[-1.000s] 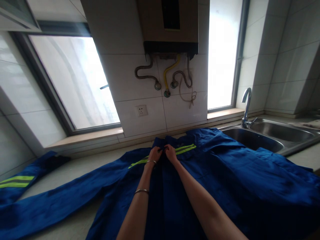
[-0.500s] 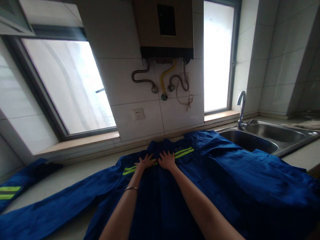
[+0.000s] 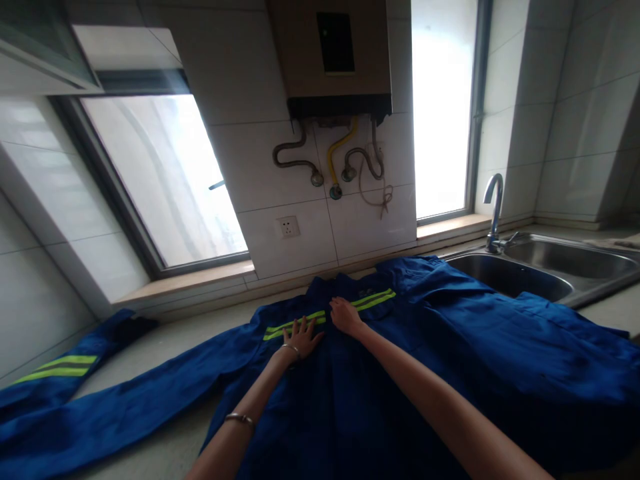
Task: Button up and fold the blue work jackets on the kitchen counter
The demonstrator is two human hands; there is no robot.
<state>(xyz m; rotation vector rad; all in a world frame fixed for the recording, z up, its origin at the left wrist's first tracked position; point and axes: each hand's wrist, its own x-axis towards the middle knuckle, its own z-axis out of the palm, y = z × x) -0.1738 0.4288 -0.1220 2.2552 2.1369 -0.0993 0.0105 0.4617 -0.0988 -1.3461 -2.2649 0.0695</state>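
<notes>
Kitchen countertop (image 3: 165,460) under two windows, sink (image 3: 515,283) at right. Blue work jacket (image 3: 450,360) spread flat, one sleeve (image 3: 100,413) trailing far left. Left hand (image 3: 301,337) open, palm flat on the reflective stripe (image 3: 293,325); right hand (image 3: 345,315) flat just below the collar, nothing gripped. Fabric looks soft, limp, probably light: best pinched at seams or shoulders

A blue work jacket (image 3: 410,353) lies spread flat across the frame's lower half. Neon-yellow reflective stripes (image 3: 300,323) cross its chest at centre.
</notes>
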